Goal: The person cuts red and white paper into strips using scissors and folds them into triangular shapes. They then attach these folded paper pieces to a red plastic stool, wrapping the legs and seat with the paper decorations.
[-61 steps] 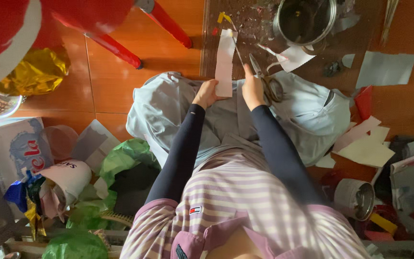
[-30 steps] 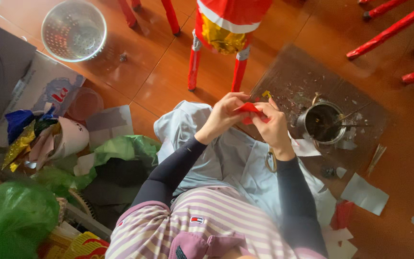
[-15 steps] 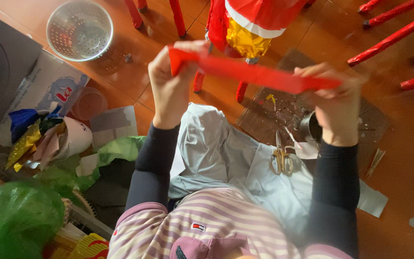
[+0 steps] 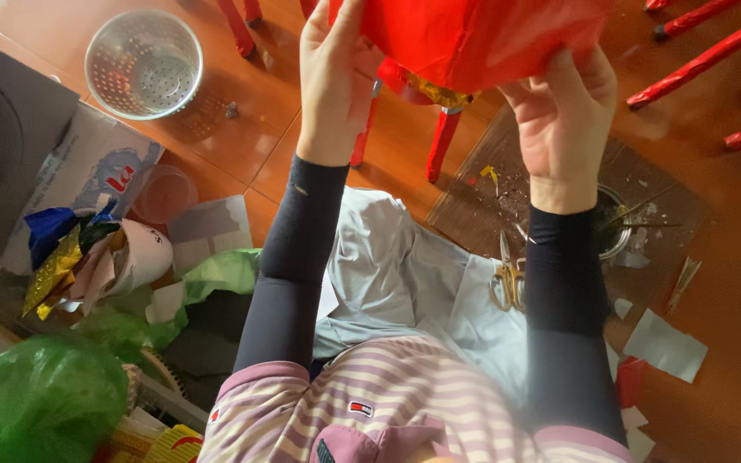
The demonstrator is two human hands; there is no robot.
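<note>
Left hand up high, fingers pinching the left edge of our red paper sheet, which sits at top centre, raised over the floor and close to the camera. Far left we've got a perforated metal colander on the wood floor, w/ a green plastic bag lower down. Centre: grey cloth across our lap. Right hand grips the sheet's right edge, thumb on the near side. Below it, gold-handled scissors lie on the cloth's edge, a metal pot just beside our right wrist on a dark mat.
</note>
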